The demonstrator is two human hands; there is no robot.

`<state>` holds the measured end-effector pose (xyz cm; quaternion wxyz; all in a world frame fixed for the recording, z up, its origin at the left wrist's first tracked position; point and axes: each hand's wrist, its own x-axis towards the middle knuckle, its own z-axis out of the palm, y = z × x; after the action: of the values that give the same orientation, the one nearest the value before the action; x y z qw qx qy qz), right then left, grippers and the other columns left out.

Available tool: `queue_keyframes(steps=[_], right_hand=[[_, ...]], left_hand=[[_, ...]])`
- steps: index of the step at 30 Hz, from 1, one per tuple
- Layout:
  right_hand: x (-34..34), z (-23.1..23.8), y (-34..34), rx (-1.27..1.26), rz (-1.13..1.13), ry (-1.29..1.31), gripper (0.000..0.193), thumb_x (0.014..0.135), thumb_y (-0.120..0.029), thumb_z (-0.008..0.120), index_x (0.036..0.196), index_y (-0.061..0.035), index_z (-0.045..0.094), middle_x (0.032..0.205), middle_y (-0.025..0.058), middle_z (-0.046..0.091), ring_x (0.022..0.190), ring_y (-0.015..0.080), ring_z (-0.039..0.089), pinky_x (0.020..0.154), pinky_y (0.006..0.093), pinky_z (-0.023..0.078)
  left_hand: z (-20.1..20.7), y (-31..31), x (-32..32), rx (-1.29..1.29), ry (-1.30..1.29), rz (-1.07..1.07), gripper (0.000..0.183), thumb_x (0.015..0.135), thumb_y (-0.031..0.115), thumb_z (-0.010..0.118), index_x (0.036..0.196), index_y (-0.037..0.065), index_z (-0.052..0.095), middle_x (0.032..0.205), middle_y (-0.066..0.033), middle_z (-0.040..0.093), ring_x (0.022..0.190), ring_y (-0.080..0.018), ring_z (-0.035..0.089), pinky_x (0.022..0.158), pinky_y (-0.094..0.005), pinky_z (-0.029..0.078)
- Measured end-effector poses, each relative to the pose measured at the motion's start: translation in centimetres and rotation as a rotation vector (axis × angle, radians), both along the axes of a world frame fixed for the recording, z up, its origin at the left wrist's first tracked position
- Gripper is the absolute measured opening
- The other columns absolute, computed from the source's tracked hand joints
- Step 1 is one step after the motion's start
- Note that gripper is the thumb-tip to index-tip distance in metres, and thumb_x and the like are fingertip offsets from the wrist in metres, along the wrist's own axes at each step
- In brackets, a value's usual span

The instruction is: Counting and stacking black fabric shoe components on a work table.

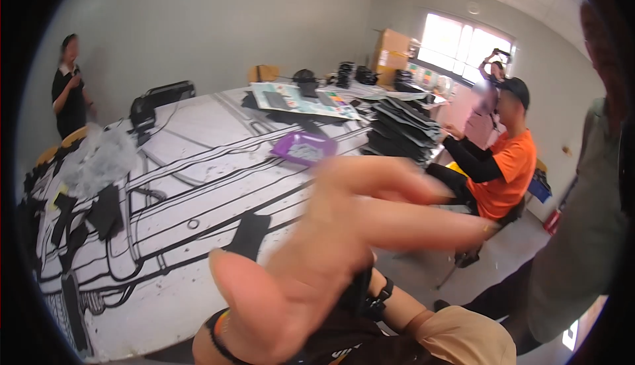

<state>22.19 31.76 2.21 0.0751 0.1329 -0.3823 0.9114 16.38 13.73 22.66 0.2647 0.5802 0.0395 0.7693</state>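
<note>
My left hand (331, 246) is raised very close in front of me, blurred by motion. Its thumb points left and its fingers stretch right, spread apart with nothing between them. A dark band circles its wrist. Behind it shows part of my right forearm (413, 312), with a black strap (380, 299) at the wrist; the right hand's fingers are hidden. Beyond my left hand, a dark fabric piece (251, 232) lies on the white table (178, 259), partly covered by the hand. A purple tray (284, 148) holding small grey pieces stands farther back.
Stacked dark sheets (400, 127) stand at the table's right side, beside a seated person in orange (506, 170). Another person (575, 232) stands close at right. Clear plastic bags (99, 160) and dark scraps (106, 213) lie at left. A cardboard box (391, 50) is at the back.
</note>
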Motion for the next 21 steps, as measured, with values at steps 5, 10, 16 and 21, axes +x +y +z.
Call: queue_keyframes(steps=[5, 10, 16, 21], right_hand=[[-0.2, 1.2, 0.3, -0.061, -0.002, 0.179, 0.081, 0.058, -0.035, 0.068, 0.121, 0.0115, 0.051, 0.081, 0.0208, 0.061, 0.059, 0.0269, 0.06, 0.055, 0.0341, 0.049], [0.0, 4.7, 0.2, 0.1, -0.022, 0.192, 0.064, 0.06, -0.023, 0.069, 0.112, 0.0129, 0.059, 0.094, 0.023, 0.067, 0.075, 0.0291, 0.068, 0.068, 0.0334, 0.055], [-1.2, 3.1, 1.4, 0.272, -0.037, 0.201, 0.063, 0.058, -0.021, 0.068, 0.111, 0.0117, 0.063, 0.101, 0.0122, 0.069, 0.091, 0.0168, 0.064, 0.08, 0.0245, 0.05], [1.0, 3.1, 1.9, 0.408, -0.218, -0.176, 0.061, 0.058, -0.019, 0.072, 0.112, 0.0076, 0.063, 0.103, 0.0117, 0.068, 0.092, 0.0175, 0.064, 0.082, 0.0289, 0.051]], left_hand=[[-3.5, -0.7, -3.4, -0.524, 0.179, 0.63, 0.041, 0.089, 0.028, 0.057, 0.116, -0.003, 0.056, 0.119, -0.0102, 0.05, 0.109, -0.0166, 0.044, 0.094, -0.0299, 0.034], [-9.0, 0.5, -3.9, -0.744, 0.108, 0.815, 0.054, 0.083, 0.024, 0.065, 0.128, 0.0, 0.048, 0.121, -0.0103, 0.052, 0.108, -0.0178, 0.046, 0.095, -0.033, 0.036], [-10.9, -0.5, -3.9, -0.812, -0.083, 0.414, 0.04, 0.093, 0.027, 0.057, 0.121, -0.002, 0.052, 0.114, -0.0078, 0.056, 0.109, -0.0146, 0.055, 0.098, -0.0265, 0.039], [-12.9, 0.8, -5.2, -0.812, 0.038, 0.641, 0.02, 0.095, 0.006, 0.056, 0.108, -0.008, 0.061, 0.092, -0.0011, 0.062, 0.083, -0.0074, 0.058, 0.073, -0.021, 0.046]])
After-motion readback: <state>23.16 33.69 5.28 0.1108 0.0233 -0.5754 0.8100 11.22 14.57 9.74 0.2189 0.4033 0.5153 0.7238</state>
